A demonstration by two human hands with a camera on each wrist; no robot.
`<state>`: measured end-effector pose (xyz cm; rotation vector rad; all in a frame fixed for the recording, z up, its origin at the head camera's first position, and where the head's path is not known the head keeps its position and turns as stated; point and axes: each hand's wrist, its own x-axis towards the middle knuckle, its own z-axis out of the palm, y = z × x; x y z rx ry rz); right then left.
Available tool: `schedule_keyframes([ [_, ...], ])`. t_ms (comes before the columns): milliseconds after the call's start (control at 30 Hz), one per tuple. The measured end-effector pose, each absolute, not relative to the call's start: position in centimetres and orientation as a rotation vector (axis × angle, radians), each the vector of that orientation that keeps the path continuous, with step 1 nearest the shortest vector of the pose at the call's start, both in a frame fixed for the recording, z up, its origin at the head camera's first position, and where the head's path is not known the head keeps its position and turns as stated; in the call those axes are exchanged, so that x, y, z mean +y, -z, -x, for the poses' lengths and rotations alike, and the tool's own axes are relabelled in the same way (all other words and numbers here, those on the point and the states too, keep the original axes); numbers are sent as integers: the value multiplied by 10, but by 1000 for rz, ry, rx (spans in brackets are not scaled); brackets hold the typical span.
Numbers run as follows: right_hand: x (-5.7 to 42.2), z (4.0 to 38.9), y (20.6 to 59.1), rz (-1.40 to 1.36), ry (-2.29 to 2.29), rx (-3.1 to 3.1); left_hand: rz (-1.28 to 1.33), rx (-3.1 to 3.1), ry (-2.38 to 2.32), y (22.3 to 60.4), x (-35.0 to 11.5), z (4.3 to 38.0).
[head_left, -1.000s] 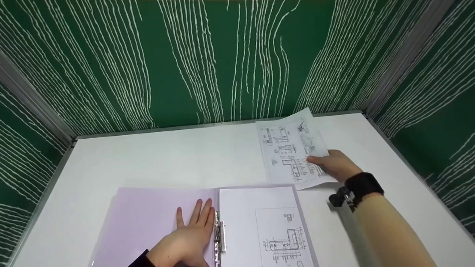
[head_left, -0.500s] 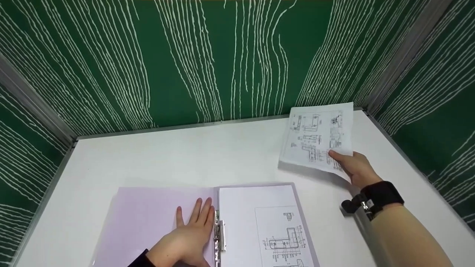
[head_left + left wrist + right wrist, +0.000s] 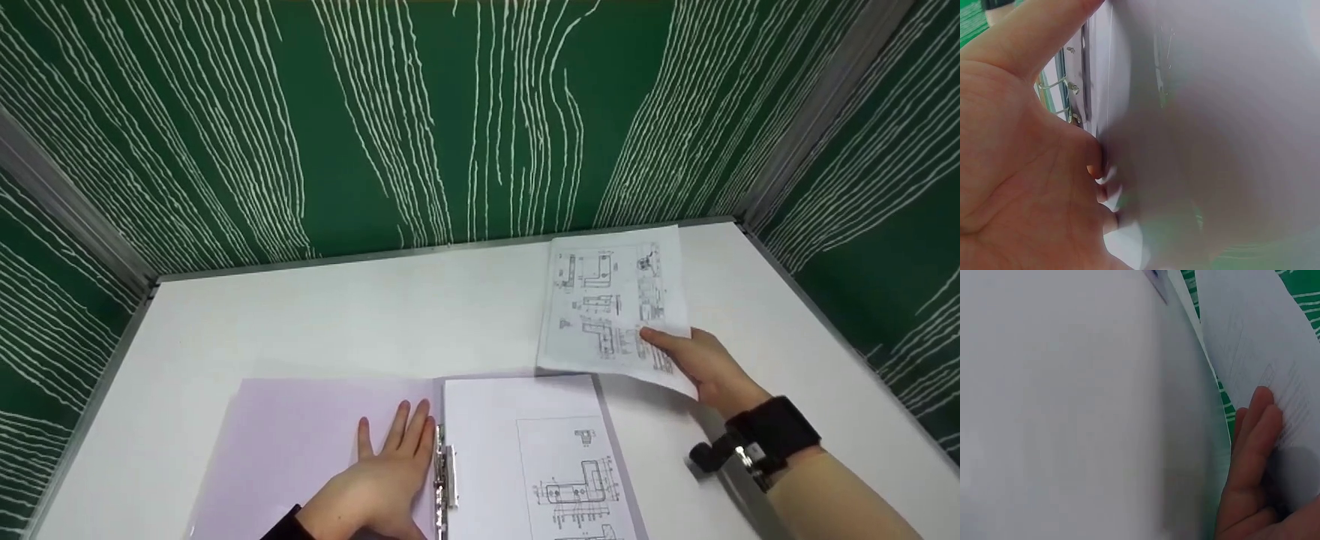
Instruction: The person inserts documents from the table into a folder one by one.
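Note:
In the head view a lilac ring binder [image 3: 292, 442] lies spread on the white table. My left hand [image 3: 382, 480] rests on its left cover with straight, spread fingers, beside the metal ring mechanism [image 3: 450, 476]. A drawing sheet [image 3: 487, 420] lies on the binder's right side. Above and right of it, my right hand [image 3: 709, 367] pinches a loose paper sheet [image 3: 600, 285] with printed part drawings, thumb on top. The right wrist view shows fingers [image 3: 1255, 444] behind this sheet [image 3: 1235, 320]. In the left wrist view the palm [image 3: 1022, 163] is near the binder rings [image 3: 1072, 87].
The white table [image 3: 375, 315] extends beyond the binder to a grey rail along its edges. Green walls [image 3: 487, 120] with white wavy lines stand at the back and sides. The right wrist carries a black strap [image 3: 776, 435] with a small camera.
My right hand carried the loose sheet rightward, then brought it back a little left and nearer to the binder. The sheet has flattened somewhat. My left hand has stayed in place.

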<state>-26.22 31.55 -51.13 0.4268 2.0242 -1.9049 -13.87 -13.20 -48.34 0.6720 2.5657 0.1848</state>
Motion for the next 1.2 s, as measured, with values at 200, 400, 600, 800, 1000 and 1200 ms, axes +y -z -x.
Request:
schedule_keyframes([
  [200,286,223,504,-327,1909,1967,-678,2568,-183,483,-133,140],
  [400,263,183,503,-308,1979,1774,-677,2552,-209,481,-133,140],
  [600,251,149,501,-278,1943,1614,-681,2569,-195,483,-132,138],
  [800,243,111,506,-182,2013,1246,-671,2578,-169,484,-133,134],
  [1000,239,88,518,-58,1978,1233,-657,2571,-139,485,-133,132],
  [1200,242,79,523,42,1962,1220,-652,2579,-167,486,-134,132],
])
